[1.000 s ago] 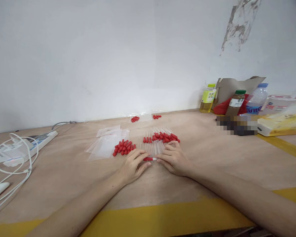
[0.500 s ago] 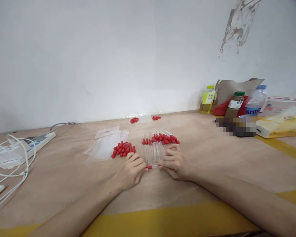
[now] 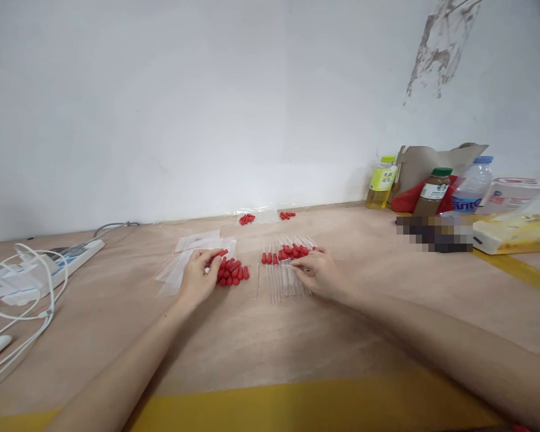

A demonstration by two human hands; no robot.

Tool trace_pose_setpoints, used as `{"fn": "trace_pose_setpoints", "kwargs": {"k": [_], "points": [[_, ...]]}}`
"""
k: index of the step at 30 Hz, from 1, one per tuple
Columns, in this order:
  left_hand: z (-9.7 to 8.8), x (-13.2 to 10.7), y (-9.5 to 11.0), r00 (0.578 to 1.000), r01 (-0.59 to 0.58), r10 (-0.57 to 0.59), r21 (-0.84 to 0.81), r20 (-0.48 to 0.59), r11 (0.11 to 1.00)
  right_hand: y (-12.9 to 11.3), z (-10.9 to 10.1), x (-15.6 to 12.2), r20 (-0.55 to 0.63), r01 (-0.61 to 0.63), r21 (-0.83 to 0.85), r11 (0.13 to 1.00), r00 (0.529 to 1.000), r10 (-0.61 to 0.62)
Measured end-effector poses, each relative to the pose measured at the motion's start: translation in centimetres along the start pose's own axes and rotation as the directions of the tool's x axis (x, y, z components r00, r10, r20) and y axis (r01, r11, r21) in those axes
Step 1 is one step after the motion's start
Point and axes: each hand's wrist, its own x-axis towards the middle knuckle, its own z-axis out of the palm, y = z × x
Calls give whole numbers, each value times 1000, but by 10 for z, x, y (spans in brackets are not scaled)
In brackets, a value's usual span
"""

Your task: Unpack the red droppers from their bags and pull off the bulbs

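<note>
My left hand (image 3: 201, 277) is at the left edge of a pile of red rubber bulbs (image 3: 234, 273), its thumb and fingers closed on one red rubber bulb (image 3: 223, 252). My right hand (image 3: 319, 270) lies over the right side of a row of thin clear tubes (image 3: 275, 285), its fingers bent together. Whatever those fingers pinch is hidden. Just behind the tubes lie several droppers (image 3: 296, 251), clear stems pointing to the wall and red bulbs toward me. Part of that group is covered by my right hand.
Clear zip bags (image 3: 173, 269) lie left of the bulbs. More red bulbs (image 3: 247, 219) rest on plastic near the wall. A power strip (image 3: 83, 255) with white cables is at left. Bottles (image 3: 380, 183) and a tissue pack (image 3: 513, 231) stand at right.
Both hands have parted from a tube with a red bulb on its end. My left hand moved left to the bulb pile; my right hand moved up over the tubes.
</note>
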Motion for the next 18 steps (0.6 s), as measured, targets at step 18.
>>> {"fn": "trace_pose_setpoints", "kwargs": {"k": [18], "points": [[9, 16, -59, 924, 356, -374, 174, 83, 918, -31, 21, 13, 127, 13, -155, 988, 992, 7]]}}
